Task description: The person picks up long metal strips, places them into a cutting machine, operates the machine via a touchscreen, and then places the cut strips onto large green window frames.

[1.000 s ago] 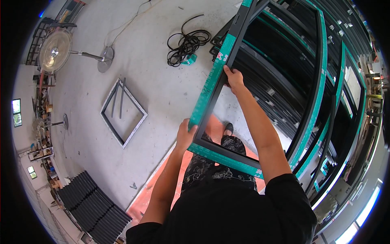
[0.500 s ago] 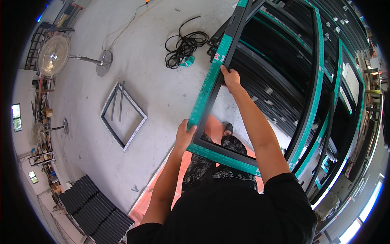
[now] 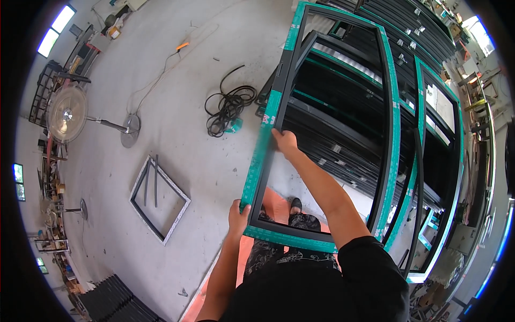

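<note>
We hold a large rectangular window frame [image 3: 268, 134] made of black metal bars, its outer faces wrapped in teal protective film with small markings; it stands upright in front of us, tall and narrow, with nothing in its opening, so the stacked frames behind show through. Our left hand [image 3: 238, 213] is wrapped around the near lower left corner of the frame, thumb on the inner side of the bar, fingers curled behind it. Our right hand [image 3: 284, 141] is higher and farther along the same left bar, closed over the inner edge with the fingers folded round it. So both hands grip the frame's left side, the left one near its bottom rail and the right one about halfway up. The bottom rail runs across just above our dark shirt, and the right bar rises on our right, close to a rack of similar frames [image 3: 429, 134] leaning behind. On the concrete floor [image 3: 177, 96] to the left lie a smaller grey frame [image 3: 159, 199], a coil of black cable [image 3: 228, 107] and a standing fan [image 3: 67, 114].
</note>
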`<state>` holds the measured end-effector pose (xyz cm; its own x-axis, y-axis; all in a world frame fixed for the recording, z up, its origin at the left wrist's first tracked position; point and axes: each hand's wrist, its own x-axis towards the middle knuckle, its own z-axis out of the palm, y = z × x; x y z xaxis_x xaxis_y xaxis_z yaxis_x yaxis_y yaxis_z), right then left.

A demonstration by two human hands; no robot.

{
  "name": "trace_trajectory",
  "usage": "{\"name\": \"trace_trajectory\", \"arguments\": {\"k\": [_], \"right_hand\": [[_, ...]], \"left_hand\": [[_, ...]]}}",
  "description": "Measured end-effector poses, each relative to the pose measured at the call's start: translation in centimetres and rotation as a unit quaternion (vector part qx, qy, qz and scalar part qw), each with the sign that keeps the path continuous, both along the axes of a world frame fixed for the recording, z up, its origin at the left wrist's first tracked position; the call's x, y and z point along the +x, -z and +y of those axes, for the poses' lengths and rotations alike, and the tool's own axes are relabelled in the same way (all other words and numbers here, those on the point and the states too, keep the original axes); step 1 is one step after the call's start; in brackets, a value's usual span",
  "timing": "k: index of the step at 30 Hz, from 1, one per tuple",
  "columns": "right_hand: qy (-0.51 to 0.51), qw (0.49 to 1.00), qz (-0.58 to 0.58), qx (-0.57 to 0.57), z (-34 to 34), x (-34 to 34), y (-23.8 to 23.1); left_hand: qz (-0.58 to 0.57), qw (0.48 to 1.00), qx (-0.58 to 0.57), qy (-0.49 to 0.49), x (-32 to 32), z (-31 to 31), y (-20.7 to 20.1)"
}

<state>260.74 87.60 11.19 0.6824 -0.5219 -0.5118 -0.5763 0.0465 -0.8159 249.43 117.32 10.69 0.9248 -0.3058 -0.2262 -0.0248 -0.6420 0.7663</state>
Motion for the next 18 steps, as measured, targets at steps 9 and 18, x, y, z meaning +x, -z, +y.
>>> {"name": "trace_trajectory", "arguments": {"k": [9,18], "right_hand": [[-0.003,0.996,0.007,-0.085,-0.8,1.2,3.8],[0.024,0.998,-0.013,0.058,-0.5,1.5,3.3]], "left_hand": [[0.022,1.000,-0.009,-0.010,0.5,-0.7,-0.9],[0.065,0.997,-0.019,-0.028,0.7,-0.4,-1.3]]}}
